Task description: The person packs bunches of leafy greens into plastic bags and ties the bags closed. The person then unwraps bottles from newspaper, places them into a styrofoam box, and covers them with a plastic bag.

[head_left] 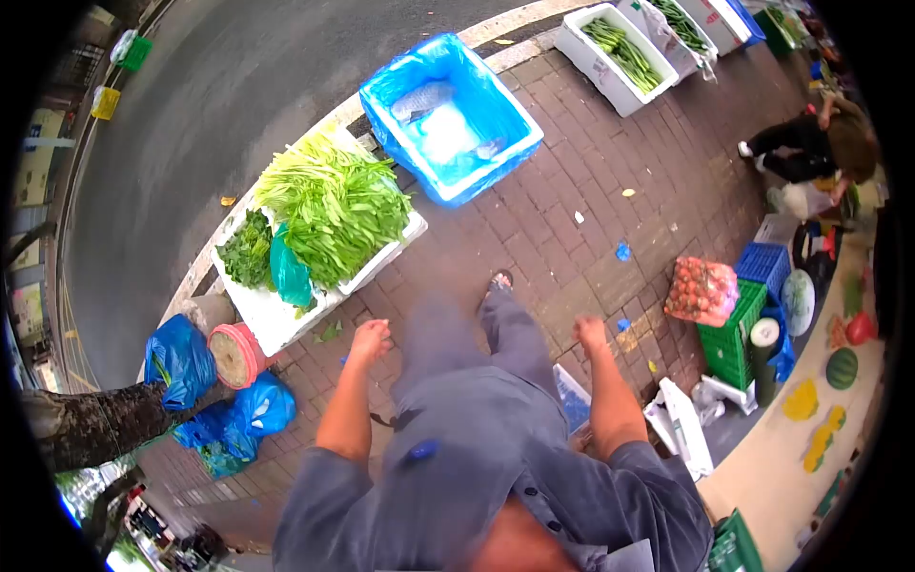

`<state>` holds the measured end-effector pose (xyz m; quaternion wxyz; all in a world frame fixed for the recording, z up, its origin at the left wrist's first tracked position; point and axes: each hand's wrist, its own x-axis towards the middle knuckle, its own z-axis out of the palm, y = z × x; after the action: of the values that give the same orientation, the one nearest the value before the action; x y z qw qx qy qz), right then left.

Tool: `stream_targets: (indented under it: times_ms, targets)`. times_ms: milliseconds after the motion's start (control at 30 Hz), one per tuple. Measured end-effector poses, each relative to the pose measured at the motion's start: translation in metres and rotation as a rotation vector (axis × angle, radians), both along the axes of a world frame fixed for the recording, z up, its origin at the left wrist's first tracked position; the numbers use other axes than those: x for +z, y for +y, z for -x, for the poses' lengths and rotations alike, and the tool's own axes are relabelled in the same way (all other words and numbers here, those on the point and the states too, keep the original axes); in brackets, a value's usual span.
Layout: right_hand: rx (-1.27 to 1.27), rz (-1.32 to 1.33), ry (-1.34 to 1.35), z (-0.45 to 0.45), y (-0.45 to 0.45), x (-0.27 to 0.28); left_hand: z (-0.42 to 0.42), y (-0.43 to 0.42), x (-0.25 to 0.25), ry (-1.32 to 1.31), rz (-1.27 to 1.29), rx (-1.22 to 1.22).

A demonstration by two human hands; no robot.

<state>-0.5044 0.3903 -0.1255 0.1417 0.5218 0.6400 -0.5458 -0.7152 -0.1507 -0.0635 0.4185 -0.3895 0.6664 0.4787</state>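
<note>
Had left hand [370, 338] up in front, fingers loosely curled, nothing visible in it; couldn't confirm fully closed or relaxed. Had right hand [590, 333] at similar height, fingers partly bent, nothing visible there either; too blurred to call the grip.

Found leafy greens [334, 205] ahead and to the left of left hand, heaped over white foam box [281, 329]. Judged left hand clearly nearer, right hand across the body on the far side of the legs. Saw near edge of box slanting forward and right, stalks fanned roughly crosswise to that edge. Saw teal bag [289, 270] tucked among the greens, towards the near edge.

Saw blue-lined box [496, 178] farther forward, between the hands' lines, just beside greens at its left corner, grey shape inside, possibly fish. Noted pink bucket [254, 348] close at near-left corner of foam box, so tight there. Had brick paving [562, 229] between blue-lined box and right hand, more room that way, out to mesh bag of round red produce [701, 291] on green crate [729, 348].
</note>
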Motion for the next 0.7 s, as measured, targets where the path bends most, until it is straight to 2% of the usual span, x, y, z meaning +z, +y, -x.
stream_targets:
  times_ms: [33,100,167,233,300,367,400,500,533,633,700]
  targets:
    - [0.089,0.010,-0.027,0.052,0.023,0.005,0.007,0.010,-0.002,0.013,0.003,0.033]
    - [0.103,-0.013,0.138,0.160,0.033,0.058,0.020,0.021,-0.009,0.035,0.005,0.097]
    - [0.091,0.050,0.308,0.239,0.044,0.055,0.050,0.039,-0.020,0.082,0.023,0.089]
    - [0.176,0.073,0.331,0.313,0.043,0.067,0.089,0.060,-0.034,0.128,0.068,0.036]
    - [0.295,0.075,0.267,0.345,0.030,0.066,0.119,0.089,-0.044,0.109,0.028,0.166]
    - [0.477,0.022,0.178,0.395,0.032,0.044,0.180,0.132,-0.061,0.061,0.020,0.238]
    - [0.549,-0.041,0.160,0.395,0.041,-0.001,0.192,0.143,-0.079,0.088,-0.025,0.215]
    - [1.132,-0.444,0.151,0.418,0.047,-0.056,0.237,0.183,-0.127,0.154,-0.003,0.188]
    - [1.167,-0.344,0.017,0.429,0.049,-0.069,0.243,0.197,-0.138,0.159,0.031,0.171]
    - [1.262,-0.447,-0.017,0.480,0.040,-0.095,0.280,0.231,-0.177,0.152,0.096,0.224]
    - [1.408,-0.553,-0.019,0.515,0.036,-0.136,0.305,0.241,-0.214,0.124,0.138,0.237]
